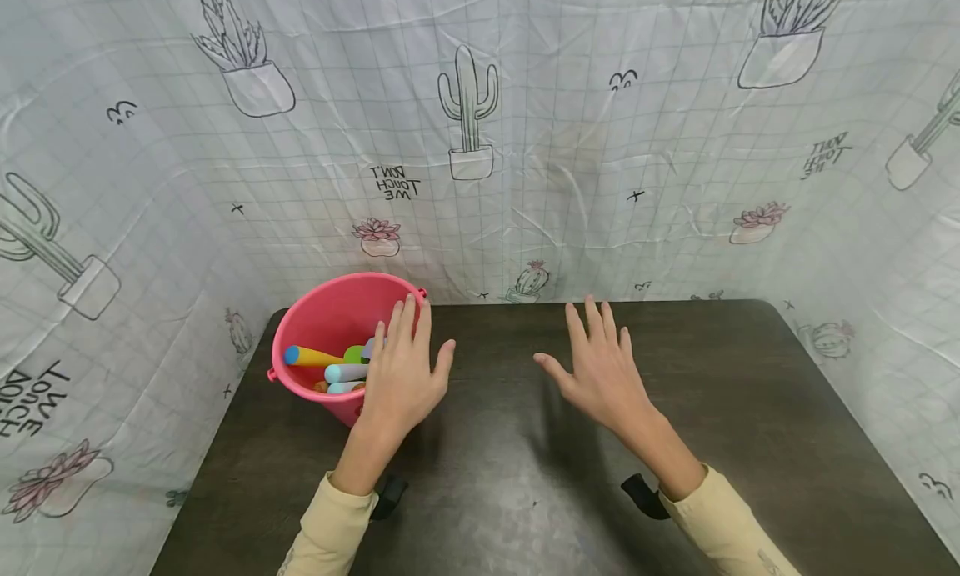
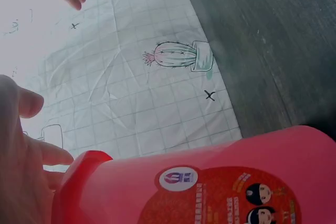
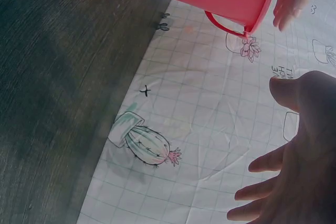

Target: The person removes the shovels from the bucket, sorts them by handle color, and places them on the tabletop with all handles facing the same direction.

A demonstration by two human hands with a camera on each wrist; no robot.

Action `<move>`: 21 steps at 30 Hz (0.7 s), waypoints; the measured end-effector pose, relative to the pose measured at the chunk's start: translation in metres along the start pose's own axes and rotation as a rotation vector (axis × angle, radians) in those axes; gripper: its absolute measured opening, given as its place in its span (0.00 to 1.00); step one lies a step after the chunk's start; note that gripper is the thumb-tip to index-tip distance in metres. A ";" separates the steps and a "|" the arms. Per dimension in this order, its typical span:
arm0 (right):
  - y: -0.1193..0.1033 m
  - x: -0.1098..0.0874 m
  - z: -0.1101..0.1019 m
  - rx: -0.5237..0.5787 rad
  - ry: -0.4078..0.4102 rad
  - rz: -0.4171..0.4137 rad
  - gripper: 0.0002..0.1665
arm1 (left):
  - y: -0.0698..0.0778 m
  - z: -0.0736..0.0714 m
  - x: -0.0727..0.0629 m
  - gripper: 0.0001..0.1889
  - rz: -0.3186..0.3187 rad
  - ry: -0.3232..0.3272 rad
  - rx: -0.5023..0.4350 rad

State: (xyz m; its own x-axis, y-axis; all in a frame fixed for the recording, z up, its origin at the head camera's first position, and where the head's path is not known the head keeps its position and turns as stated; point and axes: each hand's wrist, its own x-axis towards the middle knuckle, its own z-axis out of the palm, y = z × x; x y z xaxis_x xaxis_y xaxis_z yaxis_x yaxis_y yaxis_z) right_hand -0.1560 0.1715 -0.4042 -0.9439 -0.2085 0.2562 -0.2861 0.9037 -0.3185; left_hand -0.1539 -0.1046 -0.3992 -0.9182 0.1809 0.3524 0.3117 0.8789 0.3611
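Observation:
A pink bucket (image 1: 311, 330) stands at the left of the dark table, with several colourful pieces inside; one is a yellow stick (image 1: 318, 358) with a blue end, another a grey one (image 1: 351, 373) with a pale blue tip. My left hand (image 1: 405, 380) is held over the bucket's right side, fingers straight, hiding part of the rim and contents. It grips nothing. Over the middle right of the table hovers my right hand (image 1: 603, 376), fingers spread, holding nothing. In the left wrist view the bucket's wall (image 2: 126, 182) carries a red printed label (image 2: 220, 198).
The dark wooden table (image 1: 712, 409) meets a white cloth (image 1: 562, 142) printed with cacti, which hangs behind and along both sides. A bucket handle (image 3: 223, 26) shows in the right wrist view. Black straps (image 1: 645, 497) sit by both wrists.

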 end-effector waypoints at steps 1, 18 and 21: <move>0.000 0.000 0.000 0.001 -0.002 0.000 0.50 | 0.000 -0.001 0.000 0.39 -0.004 0.007 -0.005; 0.003 0.002 -0.002 -0.012 -0.010 0.009 0.50 | -0.063 -0.049 0.001 0.30 -0.283 0.306 -0.031; 0.003 0.003 -0.002 -0.011 -0.008 0.007 0.50 | -0.078 -0.056 -0.003 0.30 -0.365 0.326 -0.035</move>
State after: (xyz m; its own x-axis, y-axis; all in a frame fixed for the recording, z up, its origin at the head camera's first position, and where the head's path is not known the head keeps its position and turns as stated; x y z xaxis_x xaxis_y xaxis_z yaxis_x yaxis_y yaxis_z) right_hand -0.1590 0.1740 -0.4030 -0.9473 -0.2048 0.2462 -0.2773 0.9092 -0.3106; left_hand -0.1615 -0.1987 -0.3799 -0.8466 -0.2884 0.4472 -0.0031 0.8430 0.5379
